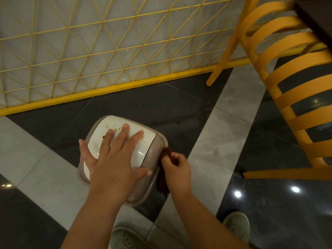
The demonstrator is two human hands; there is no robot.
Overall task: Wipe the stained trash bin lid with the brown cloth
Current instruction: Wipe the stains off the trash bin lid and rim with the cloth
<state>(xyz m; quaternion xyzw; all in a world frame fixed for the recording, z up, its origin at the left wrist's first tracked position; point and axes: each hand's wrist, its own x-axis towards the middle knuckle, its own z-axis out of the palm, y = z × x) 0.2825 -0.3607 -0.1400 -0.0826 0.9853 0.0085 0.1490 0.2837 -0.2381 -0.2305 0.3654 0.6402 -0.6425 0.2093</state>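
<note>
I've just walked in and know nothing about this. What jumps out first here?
A left hand lies spread flat on the white trash bin lid, low in the middle, with orange-brown stains near its far edge. Beside the bin's right rim, the right hand grips a brown cloth. A yellow chair fills the right side, and a yellow lattice fence runs behind.

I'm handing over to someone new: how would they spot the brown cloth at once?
Start at the trash bin lid, white with a beige rim, on the tiled floor below the yellow lattice fence. Along the lid's right edge, the right hand pinches the brown cloth. It is the only dark, crumpled thing there, hanging beside the rim.
</note>
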